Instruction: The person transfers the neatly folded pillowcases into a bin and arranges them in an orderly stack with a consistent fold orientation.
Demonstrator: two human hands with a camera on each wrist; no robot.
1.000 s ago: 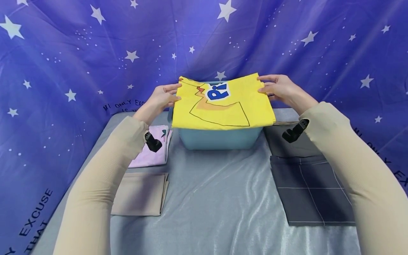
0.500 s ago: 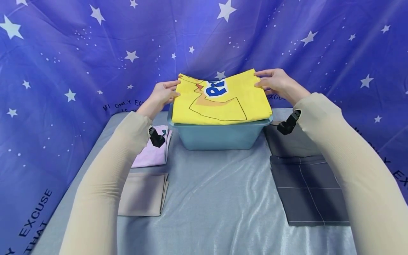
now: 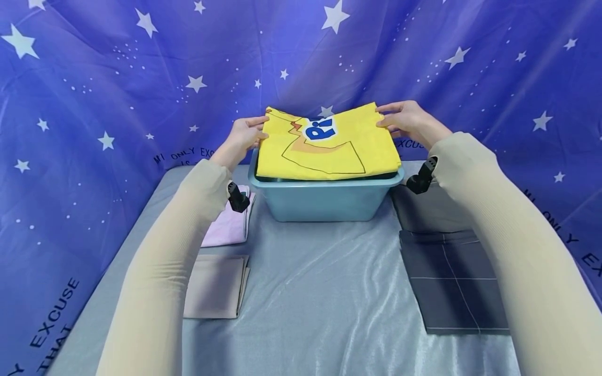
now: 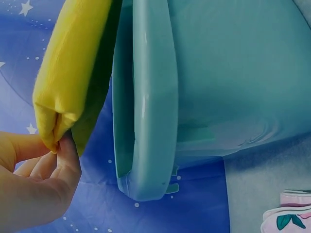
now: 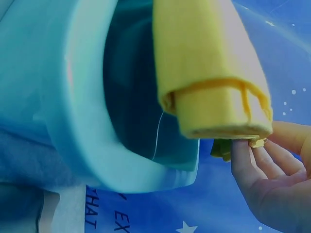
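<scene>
A folded yellow cloth (image 3: 324, 151) with a blue-lettered print is held by its two side edges over the opening of a blue-green bin (image 3: 324, 201). My left hand (image 3: 242, 138) pinches its left edge; in the left wrist view, thumb and fingers of that hand (image 4: 43, 179) meet at the cloth's (image 4: 73, 63) lower corner, outside the bin's rim (image 4: 155, 97). On the other side my right hand (image 3: 411, 121) pinches the right edge. The right wrist view has the cloth (image 5: 209, 63) above the bin's dark inside, gripped by the hand (image 5: 277, 179).
Left of the bin lie a folded pink cloth (image 3: 228, 224) and, nearer, a beige one (image 3: 216, 287). On the right are a grey-brown cloth (image 3: 425, 211) and a dark checked cloth (image 3: 451, 282). A blue starry curtain (image 3: 301, 42) hangs behind the grey-covered table (image 3: 310, 292).
Both hands have moved slightly back with the yellow cloth, and its front edge has gone from overhanging the bin's front rim to behind it. More of the rim shows.
</scene>
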